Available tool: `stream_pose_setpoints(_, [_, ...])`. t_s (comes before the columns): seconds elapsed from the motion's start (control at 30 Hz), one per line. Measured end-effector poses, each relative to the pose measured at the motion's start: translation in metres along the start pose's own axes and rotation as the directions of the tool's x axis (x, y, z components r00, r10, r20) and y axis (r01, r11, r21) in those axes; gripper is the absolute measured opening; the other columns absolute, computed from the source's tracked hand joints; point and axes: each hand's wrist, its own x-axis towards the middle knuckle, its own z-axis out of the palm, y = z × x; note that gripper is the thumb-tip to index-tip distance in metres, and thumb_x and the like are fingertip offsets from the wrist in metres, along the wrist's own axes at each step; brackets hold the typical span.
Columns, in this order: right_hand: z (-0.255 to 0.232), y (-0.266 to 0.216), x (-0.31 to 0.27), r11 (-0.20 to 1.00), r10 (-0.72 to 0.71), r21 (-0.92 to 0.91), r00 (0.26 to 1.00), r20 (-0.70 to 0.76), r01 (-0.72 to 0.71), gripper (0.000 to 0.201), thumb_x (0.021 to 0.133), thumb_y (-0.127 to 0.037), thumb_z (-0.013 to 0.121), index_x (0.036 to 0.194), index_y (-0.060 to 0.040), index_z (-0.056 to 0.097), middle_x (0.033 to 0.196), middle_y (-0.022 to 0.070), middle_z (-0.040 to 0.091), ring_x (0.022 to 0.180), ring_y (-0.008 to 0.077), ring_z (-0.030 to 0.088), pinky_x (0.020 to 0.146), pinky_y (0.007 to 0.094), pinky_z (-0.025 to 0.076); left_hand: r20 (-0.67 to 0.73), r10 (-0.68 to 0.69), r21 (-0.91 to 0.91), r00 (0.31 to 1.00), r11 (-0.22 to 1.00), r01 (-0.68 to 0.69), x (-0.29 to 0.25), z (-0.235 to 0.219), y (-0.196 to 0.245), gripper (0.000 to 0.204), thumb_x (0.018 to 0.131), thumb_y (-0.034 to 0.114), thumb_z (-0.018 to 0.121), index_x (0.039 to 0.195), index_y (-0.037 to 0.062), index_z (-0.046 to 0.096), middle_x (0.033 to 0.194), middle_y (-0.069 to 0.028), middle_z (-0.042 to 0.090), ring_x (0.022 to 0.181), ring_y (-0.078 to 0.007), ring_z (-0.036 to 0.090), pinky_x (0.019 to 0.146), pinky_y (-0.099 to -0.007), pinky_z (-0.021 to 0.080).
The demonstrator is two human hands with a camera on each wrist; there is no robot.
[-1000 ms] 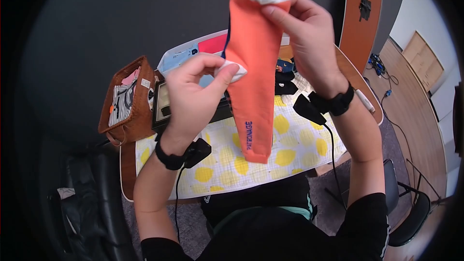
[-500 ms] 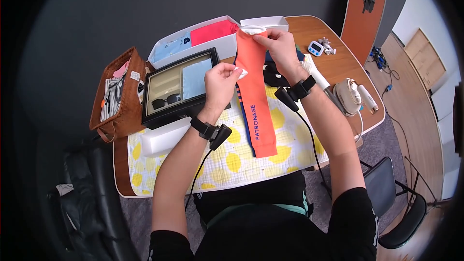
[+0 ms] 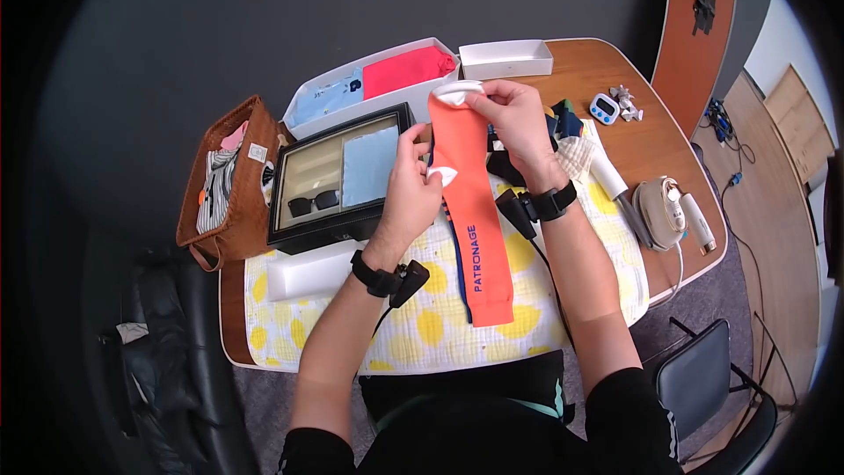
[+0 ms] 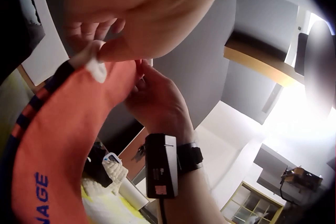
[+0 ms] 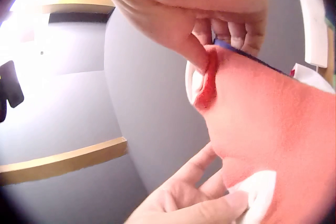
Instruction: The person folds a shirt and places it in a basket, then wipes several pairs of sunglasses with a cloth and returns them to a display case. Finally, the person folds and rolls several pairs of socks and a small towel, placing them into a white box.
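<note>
A long orange sock (image 3: 472, 202) hangs upright between the two hands, toe end up. It has a navy striped back, white toe and heel, and "PATRONAGE" lettering near its lower end. My right hand (image 3: 520, 126) pinches the white toe end (image 5: 197, 81) between thumb and fingers. Lower down, the left hand (image 3: 411, 195) pinches the white heel (image 3: 443, 176) at the sock's left side. In the left wrist view the sock's orange side (image 4: 63, 145) bends away below that pinch. Its lower end overlaps the lemon-print cloth (image 3: 404, 334) in the head view.
At left stand a brown basket (image 3: 251, 211) of clothes and a black glasses case (image 3: 338, 224). Behind lie a white box (image 3: 303, 129) of folded clothes and another white box (image 3: 505, 72). A timer (image 3: 604, 109) and a beige steamer (image 3: 658, 214) are at right.
The sock and both hands have come down from close before the head camera toward the table. Both pinches stay on the toe and heel. The view has shifted, showing more of the table.
</note>
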Motion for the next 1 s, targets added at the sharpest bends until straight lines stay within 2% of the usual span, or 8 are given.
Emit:
stream_pose_setpoints(0.07, [-0.001, -0.001, 0.001, 1.0, -0.028, -0.013, 0.999, 0.038, 0.028, 0.014, 0.09, -0.004, 0.074, 0.101, 0.0053, 0.072, 0.086, 0.0044, 0.073, 0.075, 0.0063, 0.064, 0.067, 0.022, 0.052, 0.011, 0.016, 0.054, 1.0, 0.998, -0.017, 0.005, 0.006, 0.002, 0.06, 0.088, -0.016, 0.056, 0.143, -0.0033, 0.034, 0.123, -0.0176, 0.061, 0.115, -0.0203, 0.064, 0.096, -0.031, 0.054])
stream_pose_setpoints(0.23, [0.001, -0.023, -0.007, 1.0, 0.008, -0.007, 0.993, 0.118, -0.007, 0.015, 0.09, -0.002, 0.074, 0.103, 0.005, 0.072, 0.094, 0.0063, 0.074, 0.083, 0.0084, 0.067, 0.076, 0.0223, 0.053, -0.133, 0.074, -0.366, 0.988, 0.923, -0.118, 0.026, 0.015, 0.022, 0.047, 0.093, -0.007, 0.062, 0.134, -0.0031, 0.037, 0.128, -0.0189, 0.061, 0.117, -0.019, 0.062, 0.097, -0.0294, 0.052])
stream_pose_setpoints(0.33, [0.0, -0.024, -0.01, 0.999, -0.034, -0.025, 0.988, 0.152, 0.038, 0.015, 0.089, -0.004, 0.074, 0.1, 0.0062, 0.073, 0.085, 0.0039, 0.072, 0.075, 0.0056, 0.064, 0.065, 0.0207, 0.051, -0.218, 0.168, -0.339, 0.961, 0.911, -0.236, 0.029, 0.019, 0.036, 0.036, 0.096, -0.005, 0.062, 0.127, -0.0035, 0.044, 0.121, -0.0159, 0.065, 0.11, -0.0151, 0.064, 0.094, -0.0272, 0.053])
stream_pose_setpoints(0.57, [0.003, -0.05, -0.022, 0.994, -0.038, -0.087, 0.973, 0.226, 0.059, 0.024, 0.09, -0.014, 0.076, 0.105, 0.0046, 0.076, 0.087, 0.0063, 0.075, 0.079, 0.0067, 0.065, 0.07, 0.0239, 0.053, -0.177, 0.213, -0.227, 0.961, 0.941, -0.251, 0.024, 0.017, 0.044, 0.014, 0.096, 0.004, 0.069, 0.106, -0.006, 0.066, 0.098, -0.0054, 0.071, 0.09, -0.0071, 0.064, 0.078, -0.0231, 0.053])
stream_pose_setpoints(0.7, [0.004, -0.064, -0.031, 0.975, -0.164, -0.118, 0.971, 0.174, 0.186, 0.02, 0.09, -0.011, 0.075, 0.104, 0.0032, 0.077, 0.088, 0.007, 0.076, 0.081, 0.0078, 0.067, 0.073, 0.024, 0.055, -0.124, 0.165, -0.305, 0.978, 0.932, -0.196, 0.016, 0.015, 0.045, 0.019, 0.096, 0.005, 0.07, 0.111, -0.0056, 0.066, 0.099, -0.0049, 0.07, 0.087, -0.0061, 0.063, 0.076, -0.0224, 0.052])
stream_pose_setpoints(0.77, [0.006, -0.068, -0.032, 0.959, -0.269, -0.053, 0.955, 0.123, 0.277, 0.017, 0.09, -0.01, 0.075, 0.102, 0.0014, 0.078, 0.087, 0.0064, 0.076, 0.078, 0.0071, 0.066, 0.07, 0.0233, 0.054, 0.021, -0.009, -0.298, 1.0, 0.954, 0.015, 0.008, 0.013, 0.043, 0.017, 0.095, 0.008, 0.072, 0.107, -0.0046, 0.069, 0.094, -0.0023, 0.07, 0.084, -0.0048, 0.062, 0.073, -0.0213, 0.05])
stream_pose_setpoints(0.87, [0.002, -0.072, -0.033, 0.946, -0.317, -0.058, 0.947, 0.054, 0.32, 0.018, 0.089, -0.011, 0.076, 0.101, 0.0015, 0.078, 0.086, 0.0056, 0.076, 0.076, 0.0064, 0.066, 0.067, 0.0225, 0.053, 0.119, 0.04, -0.169, 0.992, 0.986, -0.02, -0.001, 0.013, 0.023, 0.015, 0.095, 0.011, 0.073, 0.1, -0.0032, 0.072, 0.089, 0.0013, 0.07, 0.081, -0.0026, 0.059, 0.071, -0.0202, 0.048])
stream_pose_setpoints(1.0, [-0.007, -0.071, -0.03, 0.959, -0.269, -0.098, 0.963, -0.008, 0.267, 0.018, 0.088, -0.012, 0.078, 0.101, 0.0013, 0.078, 0.085, 0.0052, 0.075, 0.074, 0.0071, 0.067, 0.065, 0.022, 0.053, -0.003, -0.047, -0.274, 0.999, 0.961, 0.044, -0.018, 0.015, 0.007, 0.016, 0.097, 0.013, 0.071, 0.09, -0.0015, 0.072, 0.081, 0.0065, 0.064, 0.076, 0.0004, 0.052, 0.067, -0.0203, 0.045])
